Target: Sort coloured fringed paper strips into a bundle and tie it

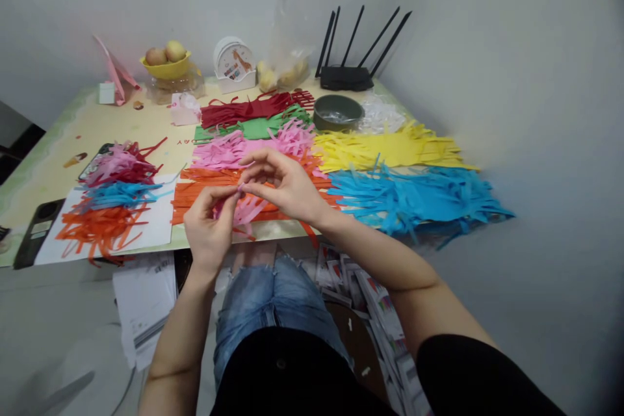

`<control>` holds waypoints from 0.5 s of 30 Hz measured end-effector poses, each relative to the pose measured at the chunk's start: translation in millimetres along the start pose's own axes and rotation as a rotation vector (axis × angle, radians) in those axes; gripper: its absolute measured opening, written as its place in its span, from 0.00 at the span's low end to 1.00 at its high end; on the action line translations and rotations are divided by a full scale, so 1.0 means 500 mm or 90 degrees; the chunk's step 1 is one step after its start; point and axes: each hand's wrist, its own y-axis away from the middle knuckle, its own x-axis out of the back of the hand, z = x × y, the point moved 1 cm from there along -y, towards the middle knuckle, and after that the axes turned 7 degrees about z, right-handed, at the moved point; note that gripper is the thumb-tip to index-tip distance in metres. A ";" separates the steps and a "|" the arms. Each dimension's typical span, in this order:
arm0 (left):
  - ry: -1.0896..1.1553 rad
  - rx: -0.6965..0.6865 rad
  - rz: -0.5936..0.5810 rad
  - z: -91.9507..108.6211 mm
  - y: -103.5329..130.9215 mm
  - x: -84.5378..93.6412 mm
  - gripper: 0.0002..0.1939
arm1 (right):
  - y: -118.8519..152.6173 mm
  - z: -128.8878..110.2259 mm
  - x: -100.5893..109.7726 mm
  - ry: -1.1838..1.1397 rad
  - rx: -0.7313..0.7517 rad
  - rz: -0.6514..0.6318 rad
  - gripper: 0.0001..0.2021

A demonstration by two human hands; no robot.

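Observation:
Both hands meet over the front of the table. My left hand (210,224) pinches the top of a pink paper tassel (247,209) between thumb and forefinger. Against the same twisted end, my right hand (285,190) presses its thumb and fingertips. Strips of the tassel hang down below the fingers, partly hidden by them. Under the hands lies orange fringed paper (188,198), with pink fringed paper (219,151) just behind it. Blue fringed paper (429,196) and yellow fringed paper (394,148) spread to the right.
At left, several finished-looking paper bunches (121,194) rest on a white sheet (51,246) beside a dark phone (39,234). Green (256,127) and red fringed paper (244,109) lie farther back, near a dark bowl (338,112). A black router (346,78) stands against the wall.

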 end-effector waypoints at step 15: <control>0.151 0.176 -0.054 -0.008 -0.009 0.004 0.18 | -0.014 -0.015 0.010 0.102 0.006 -0.049 0.05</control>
